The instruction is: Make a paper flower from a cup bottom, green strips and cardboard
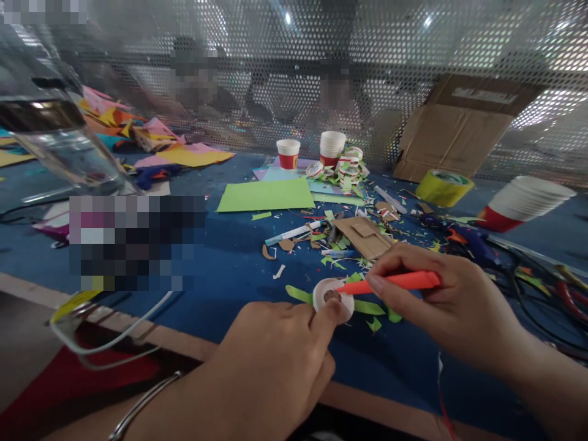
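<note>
My left hand is closed, its index finger pressing down on a small round white piece that looks like the base of a paper cup. A dark brown spot shows at the middle of this piece, and green paper strips stick out from both sides of it. In a pinch, my right hand holds an orange-red marker. The marker's tip meets the white piece close to my left index fingertip. The fingers tucked under my left hand are hidden.
Paper scraps surround a cardboard piece beyond my hands. Green paper, paper cups and yellow tape lie farther back. A blue glue gun with cables is at right; a glass bottle stands left.
</note>
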Demonstrator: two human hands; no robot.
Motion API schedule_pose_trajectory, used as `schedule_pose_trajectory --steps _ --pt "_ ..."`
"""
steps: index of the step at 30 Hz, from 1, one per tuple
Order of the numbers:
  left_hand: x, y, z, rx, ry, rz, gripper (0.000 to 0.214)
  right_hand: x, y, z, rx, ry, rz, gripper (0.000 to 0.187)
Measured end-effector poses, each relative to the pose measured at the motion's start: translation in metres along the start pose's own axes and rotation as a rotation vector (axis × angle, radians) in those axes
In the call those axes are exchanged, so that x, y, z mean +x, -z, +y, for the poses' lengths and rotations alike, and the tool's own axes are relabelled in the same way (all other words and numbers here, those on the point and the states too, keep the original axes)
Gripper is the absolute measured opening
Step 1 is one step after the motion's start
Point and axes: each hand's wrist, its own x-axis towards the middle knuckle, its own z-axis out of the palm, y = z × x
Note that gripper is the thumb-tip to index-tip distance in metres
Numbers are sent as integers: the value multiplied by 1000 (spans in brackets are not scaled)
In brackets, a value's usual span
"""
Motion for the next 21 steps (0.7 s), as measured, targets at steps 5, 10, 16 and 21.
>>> schedule_pose_trajectory --steps 5,10,16,21 --pt "2 0 3 67 -35 -37 53 3 -4 2 46 -31 -9 10" --pt "4 1 7 130 -30 -107 57 4 -6 4 53 -50 -35 12" --pt "3 -4 9 210 -62 -62 61 6 -8 2 52 -66 -51 19" --pt "4 -1 11 230 -55 -111 51 5 -10 2 56 -70 -79 18"
